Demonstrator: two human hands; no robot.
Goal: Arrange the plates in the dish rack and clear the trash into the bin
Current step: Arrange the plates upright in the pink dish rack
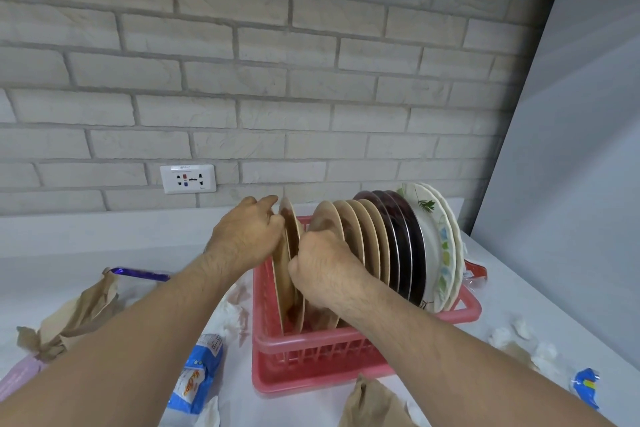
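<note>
Beige plate [289, 253] upright at near-left end of red dish rack [311, 354] — left hand [247, 234] and right hand [323, 274] both pinch its rim. Blue wrapper [197, 378] beside rack — print unreadable.

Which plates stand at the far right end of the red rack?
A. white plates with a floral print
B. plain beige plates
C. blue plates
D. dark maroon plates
A: the white floral plates stand at the right end of the red rack, beyond the dark ones.
</note>
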